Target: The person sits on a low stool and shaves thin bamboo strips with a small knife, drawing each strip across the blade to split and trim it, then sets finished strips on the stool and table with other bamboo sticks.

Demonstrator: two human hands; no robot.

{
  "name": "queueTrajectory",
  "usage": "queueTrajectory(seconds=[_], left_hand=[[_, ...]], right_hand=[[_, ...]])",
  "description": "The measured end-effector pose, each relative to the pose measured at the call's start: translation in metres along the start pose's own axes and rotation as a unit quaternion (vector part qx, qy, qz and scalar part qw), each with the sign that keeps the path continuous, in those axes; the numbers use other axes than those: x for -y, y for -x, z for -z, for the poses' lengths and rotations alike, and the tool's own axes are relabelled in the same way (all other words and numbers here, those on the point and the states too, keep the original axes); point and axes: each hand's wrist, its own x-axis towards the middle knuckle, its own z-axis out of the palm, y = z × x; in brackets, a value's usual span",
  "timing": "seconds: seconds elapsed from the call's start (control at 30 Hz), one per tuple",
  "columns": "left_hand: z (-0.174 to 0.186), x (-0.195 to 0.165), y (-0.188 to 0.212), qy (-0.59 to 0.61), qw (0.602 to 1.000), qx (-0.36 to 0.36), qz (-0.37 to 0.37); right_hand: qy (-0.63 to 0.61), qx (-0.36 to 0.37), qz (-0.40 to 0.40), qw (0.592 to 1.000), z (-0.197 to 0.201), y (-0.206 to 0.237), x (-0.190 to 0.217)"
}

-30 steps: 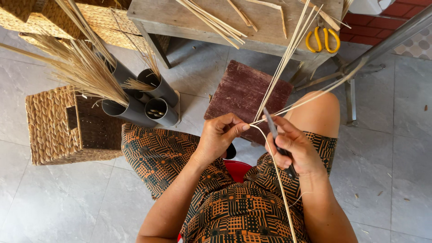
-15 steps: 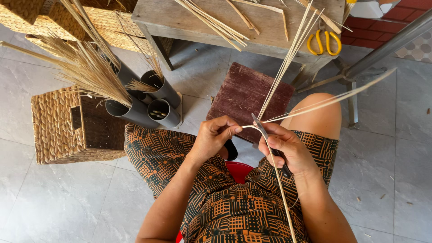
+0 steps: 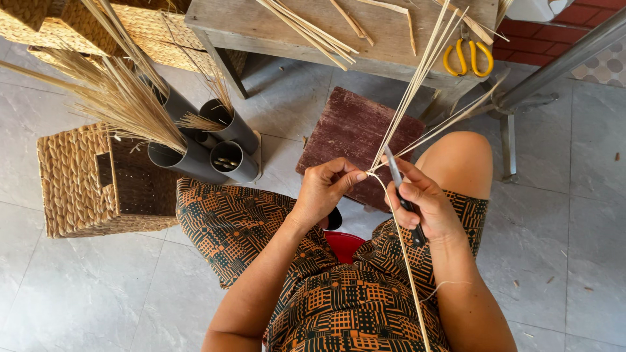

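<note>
Pale reed strips (image 3: 417,78) and a slim knife (image 3: 402,195)
The thin strips fan upward from one pinched point above the lap; the grey blade lies against them, dark handle downward.

- You are in a small craft workshop, the home kind, for weaving with plant fibre.
- The rough wooden bench (image 3: 391,39) ahead of you carries loose cane strips (image 3: 306,29) and yellow scissors (image 3: 467,57).
- Grey tubes (image 3: 215,146) on the tiled floor (image 3: 85,287) hold bundles of dry straw (image 3: 117,98).
- Woven baskets (image 3: 72,182) stand to your left, one beside your knee and more behind it.
- A worn wooden stool (image 3: 355,133) stands under the bench.
</note>
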Motion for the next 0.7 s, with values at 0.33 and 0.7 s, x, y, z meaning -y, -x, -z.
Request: queueTrajectory(seconds=[0.33,0.7], left_hand=[[0.017,0.01,0.006,0.041,0.997,0.06,0.004],[0.008,0.012,0.01,-0.016,0.991,-0.028,0.13]], right_hand=[[0.058,-0.031,-0.066,0.996,-0.005,0.0,-0.012],[0.008,-0.02,-0.031,0.999,0.013,-0.008,-0.02]])
